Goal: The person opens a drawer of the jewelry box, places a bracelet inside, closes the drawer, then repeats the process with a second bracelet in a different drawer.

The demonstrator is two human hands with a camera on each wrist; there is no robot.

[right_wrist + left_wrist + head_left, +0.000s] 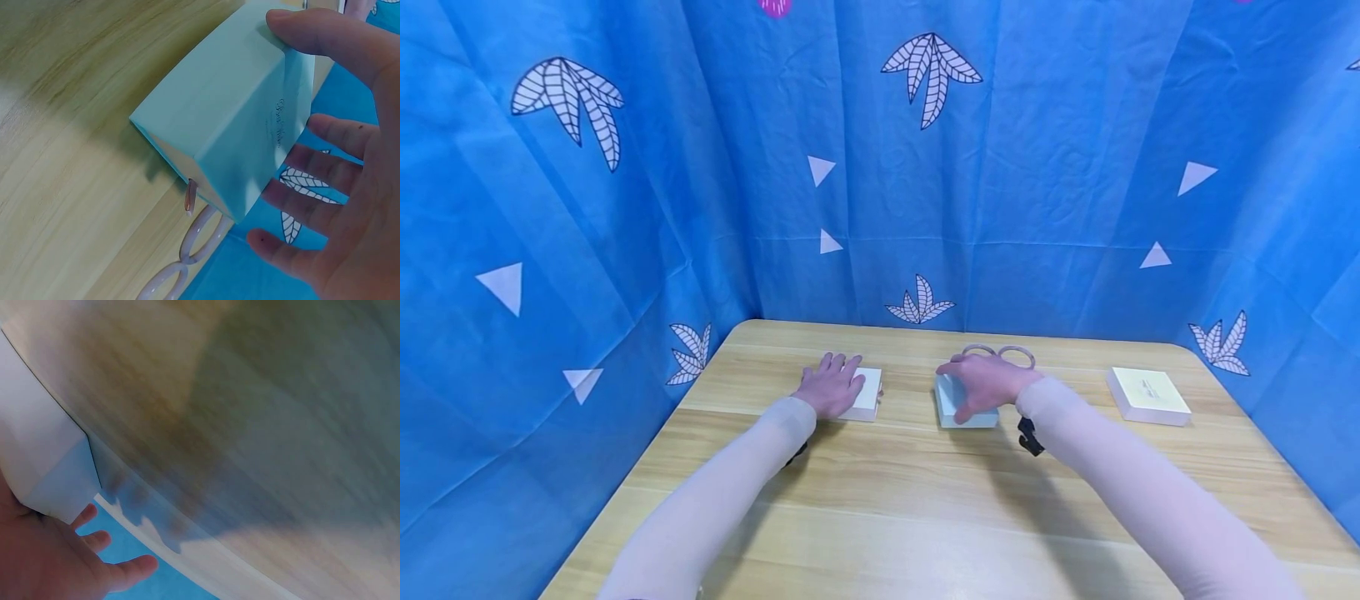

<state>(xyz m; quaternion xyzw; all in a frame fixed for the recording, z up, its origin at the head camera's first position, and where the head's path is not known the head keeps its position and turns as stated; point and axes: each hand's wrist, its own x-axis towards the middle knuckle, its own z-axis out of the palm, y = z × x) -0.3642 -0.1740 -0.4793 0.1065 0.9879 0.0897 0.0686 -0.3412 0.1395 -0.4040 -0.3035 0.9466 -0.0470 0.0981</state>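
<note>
My left hand [831, 386] lies over the left part of a small white box [868, 395], its fingers extended and slightly spread toward the back. The left wrist view shows the white box [50, 431] beside the palm, with several fingertips past its end. Across a light blue box [967, 417] with small dark script on top reaches my right hand [988, 383]. The right wrist view has the thumb on one side of the light blue box [231, 106] and fingers along the opposite side, some tips hidden behind it. A short brownish ribbon tab [190, 197] sticks out of that box.
Two pale pinkish loops [1017, 347] lie side by side behind the blue box. A pale yellow-topped box [1148, 396] stands at the right of the wooden table [895, 500]. Blue patterned curtains [1037, 167] enclose the back and sides.
</note>
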